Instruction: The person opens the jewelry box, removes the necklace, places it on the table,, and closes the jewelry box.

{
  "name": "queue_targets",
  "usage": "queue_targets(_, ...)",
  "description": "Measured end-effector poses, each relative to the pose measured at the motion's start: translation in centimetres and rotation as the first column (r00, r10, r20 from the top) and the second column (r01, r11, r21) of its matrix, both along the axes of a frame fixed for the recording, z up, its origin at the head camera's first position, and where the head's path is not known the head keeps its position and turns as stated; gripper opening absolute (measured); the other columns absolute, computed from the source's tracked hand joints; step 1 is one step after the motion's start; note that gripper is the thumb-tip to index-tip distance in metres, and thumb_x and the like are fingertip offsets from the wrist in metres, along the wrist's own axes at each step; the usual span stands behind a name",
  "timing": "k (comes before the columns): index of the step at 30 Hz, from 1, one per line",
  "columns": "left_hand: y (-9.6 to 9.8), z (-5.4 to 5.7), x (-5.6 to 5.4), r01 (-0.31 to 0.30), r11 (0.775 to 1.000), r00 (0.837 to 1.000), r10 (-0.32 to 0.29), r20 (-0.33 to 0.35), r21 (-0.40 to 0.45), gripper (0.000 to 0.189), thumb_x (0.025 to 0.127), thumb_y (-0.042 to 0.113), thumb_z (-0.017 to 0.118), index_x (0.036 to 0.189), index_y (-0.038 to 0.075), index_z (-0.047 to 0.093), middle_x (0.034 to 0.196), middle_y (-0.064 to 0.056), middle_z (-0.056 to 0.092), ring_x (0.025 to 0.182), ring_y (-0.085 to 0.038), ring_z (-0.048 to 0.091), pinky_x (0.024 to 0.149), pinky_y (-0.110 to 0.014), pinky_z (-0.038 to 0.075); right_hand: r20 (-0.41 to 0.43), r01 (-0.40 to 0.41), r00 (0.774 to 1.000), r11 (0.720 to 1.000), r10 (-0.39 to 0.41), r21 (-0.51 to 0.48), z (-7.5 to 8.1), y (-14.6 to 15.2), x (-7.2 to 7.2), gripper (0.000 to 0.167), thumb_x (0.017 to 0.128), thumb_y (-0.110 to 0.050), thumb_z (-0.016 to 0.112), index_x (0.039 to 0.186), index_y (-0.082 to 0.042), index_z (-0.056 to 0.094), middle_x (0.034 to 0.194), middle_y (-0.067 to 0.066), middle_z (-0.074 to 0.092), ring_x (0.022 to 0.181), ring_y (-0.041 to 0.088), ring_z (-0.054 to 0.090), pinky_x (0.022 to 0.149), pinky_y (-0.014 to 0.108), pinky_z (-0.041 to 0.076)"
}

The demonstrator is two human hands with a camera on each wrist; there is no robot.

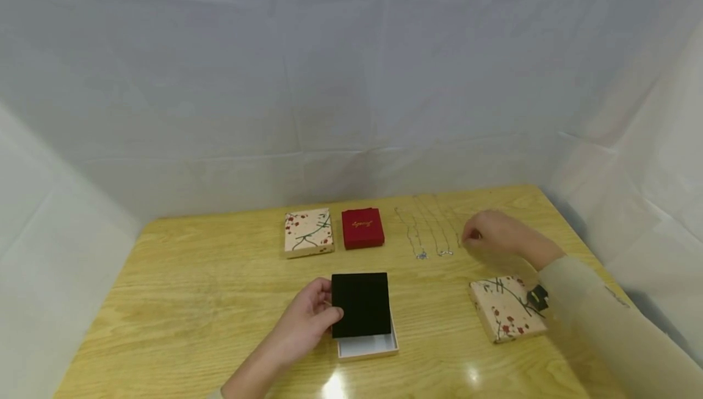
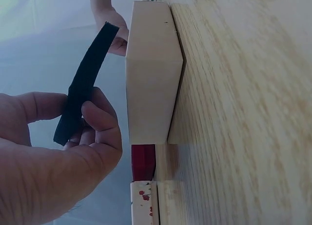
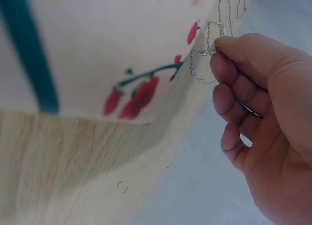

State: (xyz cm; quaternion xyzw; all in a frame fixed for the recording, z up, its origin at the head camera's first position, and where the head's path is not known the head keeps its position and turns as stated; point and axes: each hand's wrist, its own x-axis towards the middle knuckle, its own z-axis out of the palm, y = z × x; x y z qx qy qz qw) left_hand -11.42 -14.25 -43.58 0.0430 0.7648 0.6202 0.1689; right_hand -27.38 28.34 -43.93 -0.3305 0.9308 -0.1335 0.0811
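My left hand point(image 1: 307, 316) pinches a square black velvet pad point(image 1: 360, 305) by its left side. In the left wrist view that pad point(image 2: 87, 84) appears edge-on as a thin dark strip between thumb and fingers. Below it on the table stands an open box base point(image 1: 369, 348) with a white inside, partly hidden by the pad. At the right, my right hand point(image 1: 491, 232) pinches a thin silver necklace point(image 3: 207, 51) between thumb and forefinger. Two more silver necklaces, one with a pendant point(image 1: 421, 255) and another with a pendant point(image 1: 446, 252), lie just left of that hand.
A floral box point(image 1: 309, 232) and a red box point(image 1: 363, 228) with gold lettering sit at the back. Under my right forearm lies a floral lid or box point(image 1: 508, 309), with a small black item point(image 1: 537, 297) beside it. White cloth point(image 1: 329, 82) hangs behind the wooden table.
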Motion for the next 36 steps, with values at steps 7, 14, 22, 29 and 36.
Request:
queue_targets(7, 0.0, 0.2, 0.1, -0.003, 1.000, 1.000, 0.003, 0.011, 0.007, 0.034, 0.096, 0.005, 0.066, 0.127, -0.003, 0.053, 0.108, -0.012, 0.058, 0.089, -0.021, 0.056, 0.070, -0.031, 0.053, 0.040, 0.011, 0.999, 1.000, -0.011, 0.015, -0.2, -0.1, 0.0, 0.013, 0.102, -0.009, 0.071, 0.104, -0.012, 0.082, 0.099, -0.004, 0.076, 0.086, 0.010, 0.069, 0.079, 0.037, 0.062)
queue_targets(14, 0.0, 0.1, 0.1, -0.007, 1.000, 1.000, 0.007, 0.006, 0.006, 0.036, 0.096, 0.005, 0.067, 0.128, -0.004, 0.052, 0.109, -0.012, 0.058, 0.089, -0.021, 0.056, 0.071, -0.032, 0.054, -0.063, -0.007, 0.998, 0.999, 0.010, 0.048, -0.2, -0.6, 0.2, 0.010, 0.098, -0.008, 0.073, 0.102, -0.011, 0.083, 0.097, -0.001, 0.077, 0.084, 0.014, 0.071, 0.077, 0.040, 0.063)
queue_targets(22, 0.0, 0.0, 0.0, -0.004, 1.000, 1.000, 0.004, 0.002, 0.010, 0.037, 0.096, 0.005, 0.067, 0.128, -0.004, 0.052, 0.108, -0.011, 0.058, 0.089, -0.021, 0.056, 0.070, -0.033, 0.055, -0.117, -0.051, 0.991, 0.994, 0.063, 0.101, -0.3, -1.0, 0.2, 0.009, 0.094, -0.006, 0.079, 0.094, -0.014, 0.083, 0.088, -0.007, 0.076, 0.077, 0.008, 0.068, 0.075, 0.038, 0.062)
queue_targets(29, 0.0, 0.1, 0.0, 0.000, 1.000, 1.000, 0.000, 0.001, 0.013, 0.039, 0.096, 0.006, 0.067, 0.130, -0.005, 0.051, 0.111, -0.013, 0.057, 0.089, -0.021, 0.057, 0.071, -0.034, 0.055, -0.063, -0.068, 0.995, 0.993, 0.074, 0.094, -0.2, -1.3, 0.4, 0.031, 0.094, 0.000, 0.072, 0.071, -0.020, 0.068, 0.065, -0.015, 0.053, 0.059, 0.002, 0.037, 0.063, 0.030, 0.041)
queue_targets(36, 0.0, 0.3, 0.1, 0.001, 1.000, 1.000, -0.001, 0.001, 0.009, 0.037, 0.096, 0.006, 0.067, 0.128, -0.004, 0.052, 0.108, -0.012, 0.057, 0.088, -0.021, 0.056, 0.071, -0.033, 0.055, -0.055, -0.068, 0.996, 0.995, 0.072, 0.073, -0.2, -1.1, 0.5, 0.030, 0.094, 0.002, 0.072, 0.075, -0.022, 0.073, 0.071, -0.015, 0.061, 0.061, 0.001, 0.041, 0.064, 0.029, 0.043)
